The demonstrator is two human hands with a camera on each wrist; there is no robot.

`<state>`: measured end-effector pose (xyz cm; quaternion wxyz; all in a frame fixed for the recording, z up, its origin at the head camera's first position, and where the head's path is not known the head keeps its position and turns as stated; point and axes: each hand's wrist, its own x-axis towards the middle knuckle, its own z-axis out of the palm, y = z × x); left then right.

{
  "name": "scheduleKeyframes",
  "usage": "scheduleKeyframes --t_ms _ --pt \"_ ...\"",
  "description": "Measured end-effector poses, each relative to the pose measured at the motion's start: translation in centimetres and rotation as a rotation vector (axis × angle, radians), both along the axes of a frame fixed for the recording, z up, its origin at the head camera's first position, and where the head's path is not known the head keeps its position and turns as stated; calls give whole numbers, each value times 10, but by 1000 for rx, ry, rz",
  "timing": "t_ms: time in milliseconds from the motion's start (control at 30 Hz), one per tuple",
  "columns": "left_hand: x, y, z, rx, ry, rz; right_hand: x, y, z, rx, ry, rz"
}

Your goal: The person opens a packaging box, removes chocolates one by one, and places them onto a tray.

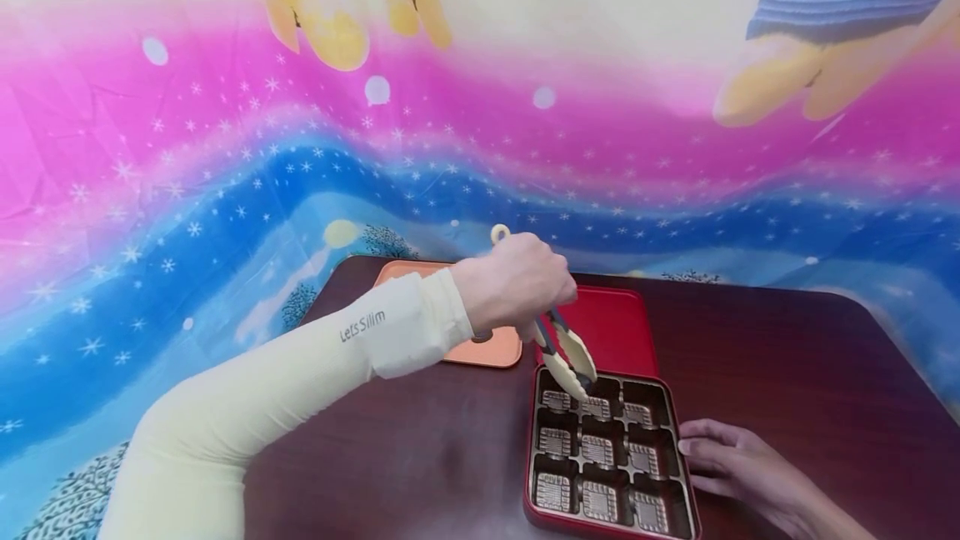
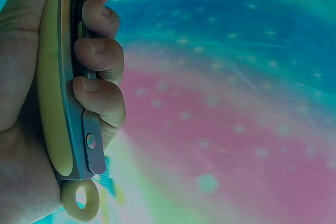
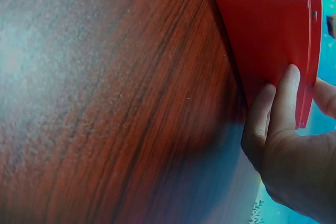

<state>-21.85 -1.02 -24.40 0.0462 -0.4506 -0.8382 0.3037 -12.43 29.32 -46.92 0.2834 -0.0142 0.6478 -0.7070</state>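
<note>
My left hand (image 1: 517, 277) grips a pair of tongs (image 2: 55, 87) with cream handles, its fingers curled round both arms. The cream tong tips (image 1: 573, 369) point down into the back row of a red square tin (image 1: 531, 473), close over the middle compartment. A small dark piece (image 1: 585, 383) shows between the tips, its kind unclear. Inside the tin lies a brown divided insert (image 1: 597, 473) with ribbed compartment floors. My right hand (image 1: 738, 465) rests at the tin's right side, and in the right wrist view its fairly straight fingers (image 3: 286, 100) touch the red outer wall.
Behind the tin lies a flat red lid (image 1: 611, 327). An orange tray (image 1: 498, 354) sits further left, partly covered by my left hand, with something dark on it. All stand on a dark wooden table (image 1: 390, 448), with a printed cloth (image 1: 480, 132) hanging behind.
</note>
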Motion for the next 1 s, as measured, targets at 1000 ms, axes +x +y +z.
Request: scheduleKeyframes --t_ms 1000 --pt "-96 -130 -34 -15 -124 497 0 -1 1 2 -2 -5"
